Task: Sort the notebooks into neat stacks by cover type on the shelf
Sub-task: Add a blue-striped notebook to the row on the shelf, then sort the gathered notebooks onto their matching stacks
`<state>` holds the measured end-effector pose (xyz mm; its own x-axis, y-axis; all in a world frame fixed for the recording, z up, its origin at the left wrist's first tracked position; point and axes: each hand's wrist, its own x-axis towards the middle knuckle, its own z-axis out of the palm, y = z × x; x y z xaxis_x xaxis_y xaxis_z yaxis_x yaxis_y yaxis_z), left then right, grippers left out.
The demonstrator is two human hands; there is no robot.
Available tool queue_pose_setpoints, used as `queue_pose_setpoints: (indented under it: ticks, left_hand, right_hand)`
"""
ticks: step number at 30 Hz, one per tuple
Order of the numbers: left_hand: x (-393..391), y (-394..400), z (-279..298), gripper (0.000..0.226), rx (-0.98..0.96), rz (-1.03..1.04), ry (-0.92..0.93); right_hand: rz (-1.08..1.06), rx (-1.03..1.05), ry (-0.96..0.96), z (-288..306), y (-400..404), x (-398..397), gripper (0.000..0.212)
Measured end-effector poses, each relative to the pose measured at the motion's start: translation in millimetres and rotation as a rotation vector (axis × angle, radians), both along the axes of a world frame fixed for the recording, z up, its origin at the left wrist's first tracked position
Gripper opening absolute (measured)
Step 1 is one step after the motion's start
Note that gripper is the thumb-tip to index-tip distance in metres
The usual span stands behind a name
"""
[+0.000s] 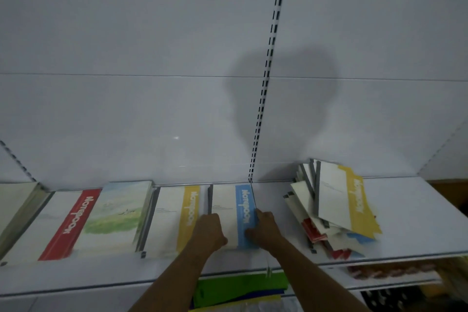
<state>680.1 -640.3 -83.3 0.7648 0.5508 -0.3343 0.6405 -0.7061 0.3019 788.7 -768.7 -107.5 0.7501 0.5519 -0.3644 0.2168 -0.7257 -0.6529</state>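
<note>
— Notebooks: where on the shelf (410, 213)?
— Blue-striped stack (231, 213) at centre, between a yellow-striped stack (174, 215) and a jumbled pile (334, 210).
— Hands?
— Left hand (209, 232) and right hand (262, 229) grip the blue-striped stack's near corners, fingers curled.

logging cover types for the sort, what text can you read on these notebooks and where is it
"Notebook": red band of the left stack's cover.
"Notebook": yellow band of the next stack.
"Notebook": blue band of the stack between both hands.
"Notebook": yellow band atop the messy right pile.
Small grey print on the white covers: too blurred.
</note>
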Motion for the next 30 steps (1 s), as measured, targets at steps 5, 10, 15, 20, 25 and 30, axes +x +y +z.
queue_pose_setpoints:
  ticks: [5,10,15,20,25,30]
  left_hand:
    - [-5,6,-6,0.053,-0.055,-0.028,-0.031]
    - [-11,12,-14,0.052,-0.029,-0.094,-0.055]
    - [-8,13,-13,0.046,-0.013,-0.081,-0.101]
    - [15,-7,9,0.044,0.052,-0.091,-0.205]
    - [54,-42,44,0.034,-0.088,-0.139,-0.408]
    - [101,-91,71,0.035,-0.261,-0.125,-0.538]
  right_hand:
    - [0.063,-0.143,-0.137,3,1,-9,0.081]
    - [0.028,-0.180,-0.254,8,5,-25,0.053]
    - [0.053,-0.021,-0.383,32,9,-26,0.037]
    - [0.063,0.112,-0.448,69,4,-5,0.032]
    - [-0.053,0.180,-0.517,105,-19,38,0.024]
    - [-0.304,0.149,-0.570,115,-76,90,0.027]
